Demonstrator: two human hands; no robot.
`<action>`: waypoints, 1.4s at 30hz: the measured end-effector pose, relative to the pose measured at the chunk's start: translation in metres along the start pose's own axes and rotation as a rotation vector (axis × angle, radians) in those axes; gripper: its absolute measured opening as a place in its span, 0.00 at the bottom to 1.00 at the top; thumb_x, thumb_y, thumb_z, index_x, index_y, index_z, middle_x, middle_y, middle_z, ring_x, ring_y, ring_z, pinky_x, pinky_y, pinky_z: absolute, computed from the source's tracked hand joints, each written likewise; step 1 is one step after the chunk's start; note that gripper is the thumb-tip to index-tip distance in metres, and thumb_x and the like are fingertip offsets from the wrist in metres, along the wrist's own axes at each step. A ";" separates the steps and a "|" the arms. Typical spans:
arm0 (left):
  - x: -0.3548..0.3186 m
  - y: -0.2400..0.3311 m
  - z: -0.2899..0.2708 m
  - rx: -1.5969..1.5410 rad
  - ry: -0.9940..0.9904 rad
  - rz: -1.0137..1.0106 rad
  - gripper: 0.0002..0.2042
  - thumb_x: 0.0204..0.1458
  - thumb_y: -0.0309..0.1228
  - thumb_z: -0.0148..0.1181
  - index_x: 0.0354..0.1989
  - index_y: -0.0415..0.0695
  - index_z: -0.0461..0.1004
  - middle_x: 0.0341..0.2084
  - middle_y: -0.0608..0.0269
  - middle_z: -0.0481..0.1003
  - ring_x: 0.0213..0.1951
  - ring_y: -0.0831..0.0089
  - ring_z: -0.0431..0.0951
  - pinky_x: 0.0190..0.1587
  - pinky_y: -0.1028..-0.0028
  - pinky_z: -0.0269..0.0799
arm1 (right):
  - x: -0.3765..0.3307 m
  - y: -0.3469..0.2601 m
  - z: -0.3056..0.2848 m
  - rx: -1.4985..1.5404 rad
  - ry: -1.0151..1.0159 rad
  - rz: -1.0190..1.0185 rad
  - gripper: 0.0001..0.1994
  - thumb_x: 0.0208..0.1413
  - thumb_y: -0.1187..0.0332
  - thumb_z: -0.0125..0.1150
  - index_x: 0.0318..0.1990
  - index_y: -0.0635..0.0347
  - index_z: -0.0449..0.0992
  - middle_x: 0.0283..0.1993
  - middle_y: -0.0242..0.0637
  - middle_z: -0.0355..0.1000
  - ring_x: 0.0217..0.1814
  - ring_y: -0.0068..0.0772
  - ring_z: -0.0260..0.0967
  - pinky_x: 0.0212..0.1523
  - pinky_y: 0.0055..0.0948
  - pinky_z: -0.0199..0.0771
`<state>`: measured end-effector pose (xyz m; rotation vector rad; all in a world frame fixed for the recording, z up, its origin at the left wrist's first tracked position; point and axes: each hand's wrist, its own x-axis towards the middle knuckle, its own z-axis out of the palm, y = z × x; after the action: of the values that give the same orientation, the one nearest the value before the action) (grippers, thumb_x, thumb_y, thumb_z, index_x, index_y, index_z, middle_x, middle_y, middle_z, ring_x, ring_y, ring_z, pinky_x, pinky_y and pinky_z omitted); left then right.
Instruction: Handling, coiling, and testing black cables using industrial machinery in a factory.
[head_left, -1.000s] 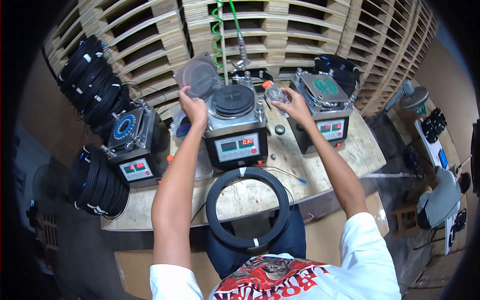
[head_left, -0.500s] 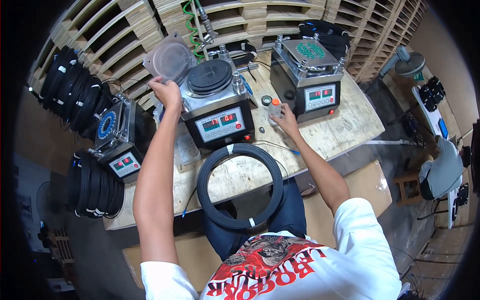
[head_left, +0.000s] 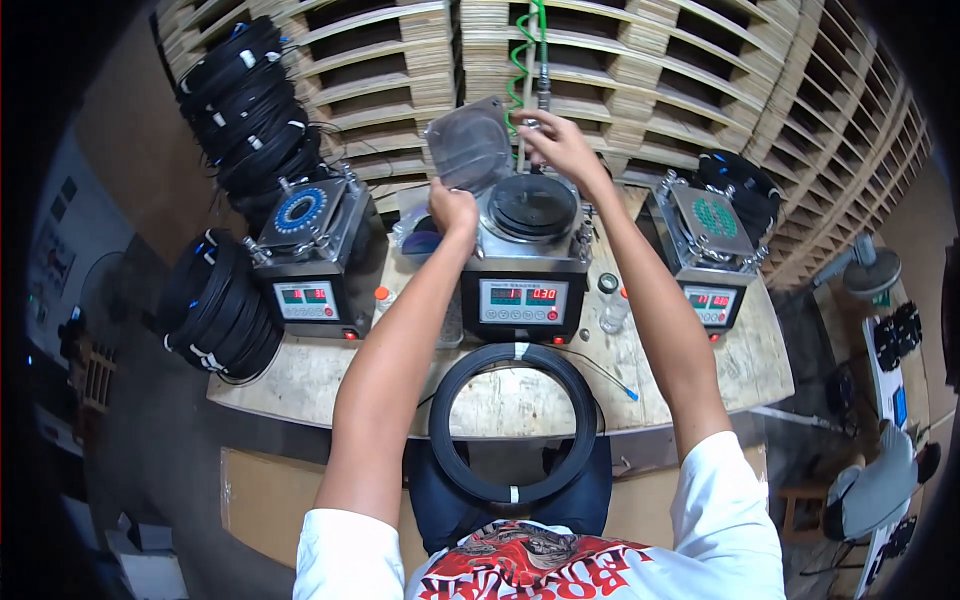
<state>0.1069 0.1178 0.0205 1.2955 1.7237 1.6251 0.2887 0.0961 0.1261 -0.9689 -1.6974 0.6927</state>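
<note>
My left hand (head_left: 455, 208) grips the lower edge of a square, greyish plate (head_left: 467, 148), held tilted up behind the middle polishing machine (head_left: 527, 300). A round black pad (head_left: 533, 206) lies exposed on top of that machine. Beyond the pad, my right hand (head_left: 560, 148) is raised with its fingers curled round an air blow gun, mostly hidden, below a metal hose fitting (head_left: 543, 92). A coil of black cable (head_left: 443, 425) rests over my lap and the table's front edge. Right of the machine stands a clear bottle (head_left: 613, 318) with an orange cap.
Left and right stand similar machines, one with a blue-ringed plate (head_left: 300, 211), one with a green-dotted plate (head_left: 715, 214). Black cable coils (head_left: 225, 310) pile at the left. Wooden pallets (head_left: 385, 75) rise behind the table (head_left: 700, 385). A person (head_left: 870, 485) sits far right.
My right hand has let go of the clear bottle and moved up to the hanging air gun. The plate stays in my left hand. The head view has shifted.
</note>
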 end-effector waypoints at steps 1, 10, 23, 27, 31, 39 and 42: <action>-0.007 0.011 0.000 0.075 -0.011 -0.022 0.12 0.56 0.26 0.50 0.48 0.38 0.71 0.42 0.40 0.78 0.48 0.41 0.77 0.50 0.52 0.72 | 0.018 0.002 0.012 -0.018 -0.085 0.101 0.22 0.61 0.54 0.63 0.59 0.53 0.74 0.25 0.28 0.72 0.20 0.18 0.67 0.21 0.22 0.68; -0.016 0.033 -0.010 0.203 -0.170 0.076 0.10 0.53 0.27 0.57 0.43 0.41 0.69 0.37 0.43 0.79 0.43 0.42 0.79 0.44 0.50 0.74 | 0.081 0.014 0.040 -0.198 0.041 0.270 0.28 0.54 0.42 0.63 0.46 0.61 0.76 0.19 0.32 0.72 0.16 0.24 0.68 0.14 0.29 0.65; -0.018 0.050 -0.027 0.346 -0.430 0.394 0.26 0.43 0.42 0.72 0.43 0.42 0.66 0.39 0.47 0.76 0.44 0.46 0.77 0.46 0.52 0.73 | -0.022 0.029 -0.034 0.331 0.296 0.394 0.25 0.52 0.76 0.66 0.56 0.65 0.61 0.29 0.36 0.71 0.21 0.22 0.67 0.20 0.23 0.66; -0.014 0.047 -0.028 0.406 -0.644 0.440 0.41 0.38 0.51 0.75 0.55 0.41 0.60 0.49 0.34 0.72 0.52 0.41 0.74 0.54 0.54 0.72 | -0.050 0.033 -0.036 0.427 0.341 0.344 0.31 0.52 0.75 0.66 0.63 0.62 0.58 0.30 0.32 0.71 0.21 0.16 0.60 0.21 0.18 0.62; -0.018 0.049 -0.027 0.330 -0.749 0.473 0.54 0.33 0.60 0.76 0.64 0.44 0.54 0.50 0.29 0.68 0.54 0.39 0.73 0.58 0.56 0.69 | -0.069 0.045 -0.046 0.469 0.302 0.371 0.37 0.55 0.74 0.65 0.70 0.65 0.51 0.36 0.35 0.76 0.28 0.18 0.66 0.25 0.21 0.62; -0.004 0.022 -0.020 0.000 -0.569 0.159 0.48 0.55 0.68 0.48 0.66 0.30 0.56 0.58 0.28 0.67 0.64 0.45 0.65 0.65 0.58 0.60 | -0.077 0.041 -0.035 0.463 0.157 0.447 0.29 0.55 0.74 0.67 0.62 0.66 0.60 0.39 0.36 0.75 0.35 0.20 0.72 0.29 0.18 0.69; -0.001 0.016 -0.007 0.037 -0.529 0.185 0.47 0.57 0.67 0.46 0.66 0.29 0.59 0.60 0.30 0.66 0.65 0.44 0.64 0.67 0.59 0.57 | -0.079 0.062 -0.042 0.286 0.161 0.456 0.31 0.53 0.76 0.66 0.64 0.69 0.60 0.38 0.40 0.75 0.36 0.25 0.71 0.35 0.25 0.71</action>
<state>0.1071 0.1109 0.0370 1.7536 1.3449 1.1897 0.3585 0.0596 0.0504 -1.1806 -1.2034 1.0908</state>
